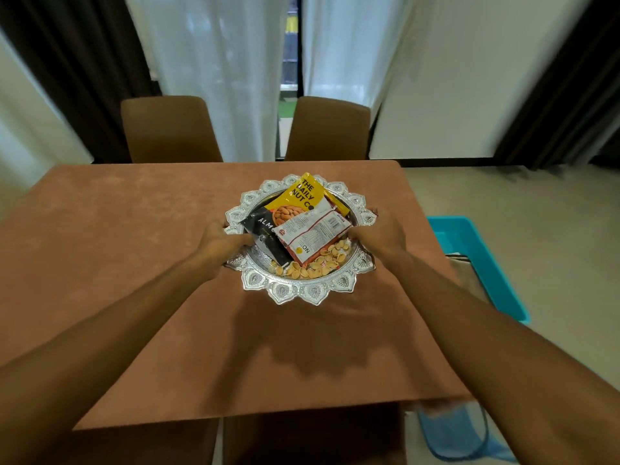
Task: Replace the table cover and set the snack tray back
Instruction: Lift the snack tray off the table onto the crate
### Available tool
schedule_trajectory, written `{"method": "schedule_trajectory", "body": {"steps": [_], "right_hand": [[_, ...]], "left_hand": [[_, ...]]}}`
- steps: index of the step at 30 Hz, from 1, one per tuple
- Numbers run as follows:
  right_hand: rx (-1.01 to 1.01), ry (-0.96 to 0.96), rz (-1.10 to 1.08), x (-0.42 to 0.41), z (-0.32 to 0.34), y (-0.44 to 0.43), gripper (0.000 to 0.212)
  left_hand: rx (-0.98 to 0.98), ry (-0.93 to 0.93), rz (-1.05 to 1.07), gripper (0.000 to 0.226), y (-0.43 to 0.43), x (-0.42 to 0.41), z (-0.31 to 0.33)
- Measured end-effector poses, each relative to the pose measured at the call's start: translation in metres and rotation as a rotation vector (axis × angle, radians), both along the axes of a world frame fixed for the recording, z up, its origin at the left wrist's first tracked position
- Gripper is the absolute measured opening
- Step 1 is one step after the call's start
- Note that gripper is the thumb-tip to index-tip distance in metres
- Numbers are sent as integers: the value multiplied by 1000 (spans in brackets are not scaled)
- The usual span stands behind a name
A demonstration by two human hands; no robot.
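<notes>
A round silver snack tray (297, 292) with a scalloped rim sits over the middle of the table, which is spread with a brown table cover (117, 236). The tray holds a yellow nut packet (302, 198), a black almond packet (265, 234), a red-and-white packet (312, 234) and loose pistachios (322, 260). My left hand (221, 245) grips the tray's left rim, thumb inside. My right hand (385, 231) grips the right rim. A shadow lies on the cover in front of the tray; whether the tray touches the cover is unclear.
Two brown chairs (169, 129) (330, 129) stand at the table's far side, before white and dark curtains. A turquoise plastic bin (483, 260) sits on the floor to the right. A blue mesh object (453, 434) lies by the near right corner.
</notes>
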State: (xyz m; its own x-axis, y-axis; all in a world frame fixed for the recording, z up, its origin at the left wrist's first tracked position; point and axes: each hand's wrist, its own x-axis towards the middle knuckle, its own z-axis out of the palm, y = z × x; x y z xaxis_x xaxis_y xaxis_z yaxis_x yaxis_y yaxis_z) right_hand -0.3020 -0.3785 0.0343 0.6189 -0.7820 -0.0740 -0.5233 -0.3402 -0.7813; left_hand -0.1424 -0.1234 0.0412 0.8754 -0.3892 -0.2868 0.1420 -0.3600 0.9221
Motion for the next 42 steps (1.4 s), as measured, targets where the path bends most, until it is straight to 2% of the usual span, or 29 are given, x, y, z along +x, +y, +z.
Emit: {"method": "schedule_trajectory", "body": {"steps": [6,12,16,21,24,28,42], "right_hand": [[-44,10,-64,-151,12,-58,66],[-50,-5,-130,-313,6,-136,57],[-42,18,-219,-404,0,-186,59],[-29,20,-305,-479,-11,-234,59],[-15,29,-340,-504,-27,-262,61],[21,46,-346,-517,-49,-297,57],[157,155,-331,-506,-118,-430,60]], "left_hand": [[-26,12,-84,35,-72,-135,18],[-38,73,-132,38,-164,-276,1],[-28,112,-216,35,-223,-350,-15],[-43,117,-274,35,-288,-412,-28],[-32,137,-296,37,-323,-435,-41],[1,191,-297,50,-359,-442,-70],[113,268,-170,54,-476,-451,-145]]}}
